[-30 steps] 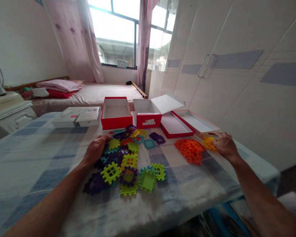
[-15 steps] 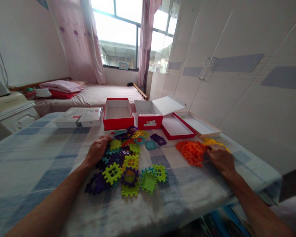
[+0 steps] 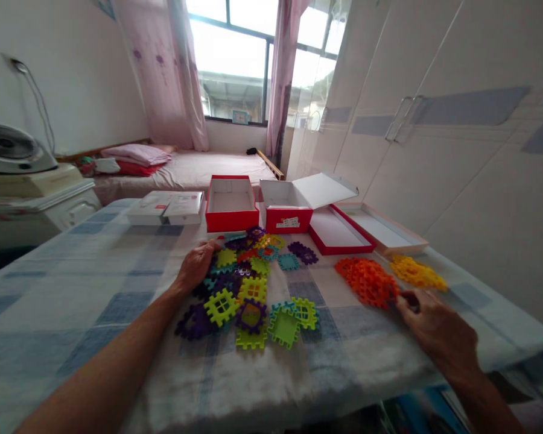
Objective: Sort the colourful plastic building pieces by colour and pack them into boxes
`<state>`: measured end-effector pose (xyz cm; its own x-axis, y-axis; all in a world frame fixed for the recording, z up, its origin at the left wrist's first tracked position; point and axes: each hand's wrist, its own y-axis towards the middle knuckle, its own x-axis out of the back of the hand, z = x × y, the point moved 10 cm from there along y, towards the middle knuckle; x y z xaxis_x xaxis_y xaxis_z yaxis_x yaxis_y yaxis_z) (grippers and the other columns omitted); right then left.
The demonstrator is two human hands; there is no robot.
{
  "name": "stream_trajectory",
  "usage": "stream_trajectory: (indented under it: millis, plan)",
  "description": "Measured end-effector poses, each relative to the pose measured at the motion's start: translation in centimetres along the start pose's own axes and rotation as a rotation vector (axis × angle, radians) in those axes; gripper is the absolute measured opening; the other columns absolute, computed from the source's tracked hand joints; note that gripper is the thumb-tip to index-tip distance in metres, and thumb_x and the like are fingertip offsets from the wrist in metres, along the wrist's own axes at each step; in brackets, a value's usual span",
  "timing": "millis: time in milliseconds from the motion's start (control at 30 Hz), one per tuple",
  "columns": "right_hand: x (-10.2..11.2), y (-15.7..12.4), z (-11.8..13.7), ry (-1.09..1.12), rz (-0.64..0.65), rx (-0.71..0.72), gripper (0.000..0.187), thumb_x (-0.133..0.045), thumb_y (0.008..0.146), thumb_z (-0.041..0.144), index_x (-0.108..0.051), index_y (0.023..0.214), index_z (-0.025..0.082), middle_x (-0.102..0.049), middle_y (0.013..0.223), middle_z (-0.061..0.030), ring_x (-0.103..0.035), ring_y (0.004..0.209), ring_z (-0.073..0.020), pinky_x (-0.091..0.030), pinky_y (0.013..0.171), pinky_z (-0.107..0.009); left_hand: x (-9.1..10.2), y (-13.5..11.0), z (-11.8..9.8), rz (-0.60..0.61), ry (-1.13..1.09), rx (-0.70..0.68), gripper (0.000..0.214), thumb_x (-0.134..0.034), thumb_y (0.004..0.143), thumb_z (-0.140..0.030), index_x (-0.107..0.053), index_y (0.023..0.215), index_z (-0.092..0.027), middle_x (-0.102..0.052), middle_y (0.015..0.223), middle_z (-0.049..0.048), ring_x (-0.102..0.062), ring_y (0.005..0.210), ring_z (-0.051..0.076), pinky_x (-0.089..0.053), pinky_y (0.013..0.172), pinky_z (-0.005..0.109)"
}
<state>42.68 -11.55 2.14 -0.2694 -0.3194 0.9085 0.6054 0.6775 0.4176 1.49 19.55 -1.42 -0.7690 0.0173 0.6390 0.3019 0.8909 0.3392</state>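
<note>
A mixed heap of plastic interlocking tiles (image 3: 248,289), green, purple, teal and yellow, lies in the middle of the checked tablecloth (image 3: 72,289). My left hand (image 3: 196,265) rests on the heap's left edge, fingers curled loosely over the tiles. To the right are a pile of orange tiles (image 3: 366,280) and a pile of yellow tiles (image 3: 416,272). My right hand (image 3: 437,331) sits just in front of the orange pile, its fingertips pinched on a small dark piece I cannot make out.
Two open red boxes (image 3: 230,205) (image 3: 287,211), a red lid (image 3: 339,232) and a pale tray (image 3: 384,229) stand behind the tiles. Flat white boxes (image 3: 167,207) lie back left. A fan (image 3: 9,150) stands left, wardrobe doors (image 3: 434,150) right, a bed (image 3: 181,172) behind.
My right hand drew back from the yellow pile toward me, past the orange pile, its fingers now pinched. The view shifted rightward. My left hand has stayed on the heap.
</note>
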Motion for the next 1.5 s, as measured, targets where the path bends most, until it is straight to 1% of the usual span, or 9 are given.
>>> stream_trajectory:
  millis: [200,333,567,700,800,1000,1100,1300,1500]
  plan:
    - [3.0,0.4,2.5,0.276,-0.042,0.056,0.037,-0.043,0.082,0.048,-0.065,0.095,0.021,-0.067,0.086,-0.0081,-0.062,0.068,-0.0232,-0.046,0.063,-0.036,0.2,-0.2,-0.5,-0.006,0.005,0.013,0.062,-0.018,0.087,-0.053,-0.069,0.088,-0.016,-0.067,0.096,0.0071,-0.062,0.087,0.021,-0.046,0.083,0.03]
    - [4.7,1.5,11.0,0.611,0.022,0.279,0.029,-0.046,0.083,0.041,-0.065,0.092,0.021,-0.068,0.094,-0.0068,-0.063,0.076,-0.0192,-0.048,0.072,-0.032,0.2,-0.2,-0.7,-0.001,-0.003,0.019,0.064,-0.018,0.087,-0.054,-0.069,0.088,-0.015,-0.067,0.096,0.0079,-0.062,0.085,0.021,-0.046,0.083,0.031]
    - [0.2,4.7,27.9,0.671,0.253,0.618,0.048,-0.052,0.085,0.043,-0.054,0.124,0.015,-0.058,0.124,-0.0125,-0.054,0.112,-0.0232,-0.04,0.095,-0.035,0.1,-0.3,-0.5,-0.005,-0.011,0.011,0.063,-0.017,0.088,-0.053,-0.068,0.09,-0.015,-0.067,0.096,0.0081,-0.062,0.086,0.021,-0.046,0.084,0.032]
    - [-3.4,6.6,32.7,0.554,0.4,0.544,0.067,-0.05,0.083,0.057,-0.042,0.136,0.017,-0.053,0.131,-0.0157,-0.047,0.121,-0.0305,-0.035,0.098,-0.044,1.2,-0.2,-0.5,-0.108,-0.043,0.022,0.059,-0.022,0.088,-0.05,-0.068,0.097,-0.014,-0.064,0.111,0.0099,-0.06,0.101,0.022,-0.044,0.092,0.032]
    - [-3.8,6.0,35.2,0.585,0.448,0.571,0.068,-0.048,0.083,0.057,-0.041,0.137,0.015,-0.05,0.135,-0.016,-0.046,0.123,-0.0297,-0.035,0.099,-0.041,1.5,0.0,-0.9,-0.13,-0.038,-0.005,0.058,-0.022,0.089,-0.048,-0.067,0.103,-0.014,-0.062,0.118,0.0101,-0.052,0.117,0.023,-0.036,0.102,0.033]
    - [-0.1,0.1,36.8,0.748,0.424,0.845,0.047,-0.049,0.087,0.046,-0.056,0.124,0.019,-0.06,0.123,-0.0092,-0.053,0.113,-0.0227,-0.039,0.095,-0.033,0.2,-0.1,-1.3,0.02,-0.115,-0.029,0.059,-0.017,0.093,-0.05,-0.061,0.117,-0.018,-0.064,0.118,0.007,-0.056,0.112,0.022,-0.039,0.099,0.035]
    - [1.2,0.1,35.4,0.81,0.367,0.872,0.036,-0.045,0.09,0.042,-0.063,0.113,0.021,-0.065,0.114,-0.006,-0.059,0.103,-0.0197,-0.041,0.091,-0.03,0.2,-0.2,-0.8,0.02,-0.105,0.026,0.062,-0.018,0.092,-0.053,-0.064,0.113,-0.018,-0.067,0.112,0.0073,-0.058,0.108,0.024,-0.041,0.096,0.036]
    - [-2.9,6.4,32.1,0.599,0.299,0.649,0.035,-0.046,0.088,0.026,-0.06,0.118,0.017,-0.062,0.119,-0.0104,-0.056,0.11,-0.0209,-0.039,0.094,-0.03,0.7,-0.2,-0.1,-0.036,-0.082,0.079,0.062,-0.018,0.092,-0.052,-0.067,0.109,-0.017,-0.069,0.108,0.0086,-0.061,0.102,0.025,-0.043,0.091,0.035]
    - [-4.6,6.5,31.1,0.537,0.353,0.654,0.031,-0.045,0.088,0.037,-0.07,0.096,0.019,-0.07,0.098,-0.0087,-0.062,0.09,-0.0204,-0.042,0.077,-0.027,0.5,-0.1,0.1,-0.045,-0.072,0.078,0.061,-0.018,0.092,-0.05,-0.068,0.106,-0.017,-0.069,0.105,0.0085,-0.061,0.102,0.024,-0.043,0.091,0.035]
